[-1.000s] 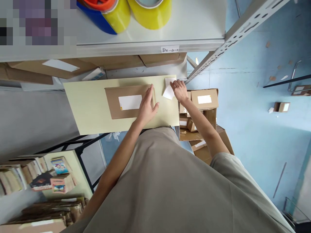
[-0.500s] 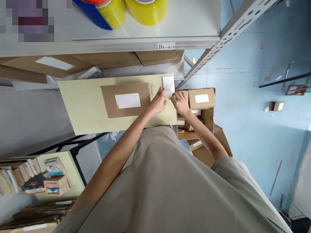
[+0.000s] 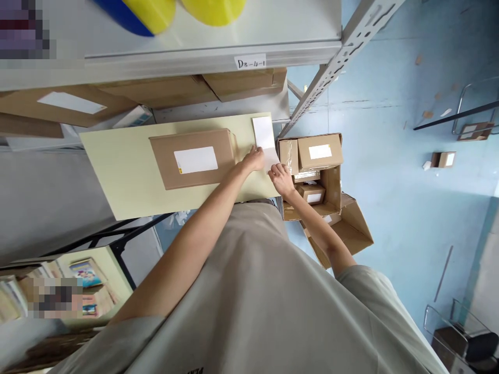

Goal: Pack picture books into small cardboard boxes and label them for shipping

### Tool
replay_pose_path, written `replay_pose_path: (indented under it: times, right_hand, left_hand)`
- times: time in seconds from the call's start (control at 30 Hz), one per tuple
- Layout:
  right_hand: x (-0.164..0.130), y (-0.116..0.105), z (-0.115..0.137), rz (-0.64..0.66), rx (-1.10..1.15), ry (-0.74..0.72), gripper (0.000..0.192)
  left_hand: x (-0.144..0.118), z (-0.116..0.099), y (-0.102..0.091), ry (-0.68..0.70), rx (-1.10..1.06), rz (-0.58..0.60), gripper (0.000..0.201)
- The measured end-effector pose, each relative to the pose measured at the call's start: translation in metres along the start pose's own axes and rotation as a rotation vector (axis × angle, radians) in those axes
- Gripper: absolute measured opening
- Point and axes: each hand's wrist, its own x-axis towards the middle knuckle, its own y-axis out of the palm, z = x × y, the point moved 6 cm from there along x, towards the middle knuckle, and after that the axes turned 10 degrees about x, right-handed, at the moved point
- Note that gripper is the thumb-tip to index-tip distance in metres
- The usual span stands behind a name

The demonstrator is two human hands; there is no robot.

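White label lies flat near the table's right edge, far end close to the far right corner, near end curling up slightly. Both hands at its near end. Left hand: fingers bent, tips pressing on the label's left near edge; no closed grip visible. Right hand: fingers pinched on the label's near right corner, just off the table's right edge.

Box, brown cardboard with a white sticker on top, sits mid-table, just left of the label; left wrist touching or just beside its right end, cannot tell which.

Beyond the table: grey shelf with a tag reading D3-4-1, yellow tape rolls on top, flat cartons beneath. Right of the table, on the blue floor: open carton with small labelled boxes stacked in and on it.
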Motion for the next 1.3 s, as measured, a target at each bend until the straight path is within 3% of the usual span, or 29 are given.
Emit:
replay_pose_path:
  times: [0.1, 0.27, 0.43, 0.57, 0.7, 0.9, 1.07, 1.13, 1.3]
  right_hand:
    - [0.0, -0.006, 0.004, 0.143, -0.055, -0.005, 0.044]
    - [-0.011, -0.032, 0.007, 0.292, -0.064, 0.026, 0.041]
    - [-0.019, -0.064, -0.001, 0.188, -0.043, 0.051, 0.032]
    - [-0.013, -0.076, -0.007, 0.028, -0.041, 0.06, 0.035]
    - [-0.004, -0.069, -0.012, -0.117, -0.036, 0.051, 0.036]
    - [0.006, -0.047, -0.017, -0.275, 0.0, 0.062, 0.038]
    - [0.017, -0.038, -0.015, -0.354, 0.039, 0.027, 0.042]
    - [0.02, -0.035, -0.013, -0.355, 0.035, -0.01, 0.042]
    - [0.025, -0.022, -0.013, -0.267, 0.028, -0.036, 0.041]
  left_hand:
    - [-0.011, -0.015, -0.008, -0.049, 0.191, 0.1, 0.087]
    - [-0.03, -0.02, -0.017, -0.056, 0.203, 0.117, 0.094]
    - [-0.048, -0.015, -0.012, -0.046, 0.157, 0.081, 0.094]
    - [-0.049, -0.022, -0.015, -0.003, 0.076, -0.065, 0.098]
    - [-0.043, -0.03, -0.018, 0.091, 0.032, -0.155, 0.098]
    - [-0.034, -0.026, -0.023, 0.023, -0.071, -0.315, 0.098]
    - [-0.041, -0.029, -0.032, 0.109, 0.024, -0.461, 0.096]
    - [-0.039, -0.032, -0.034, 0.193, 0.116, -0.423, 0.091]
    - [-0.014, -0.032, -0.024, 0.312, 0.309, -0.139, 0.079]
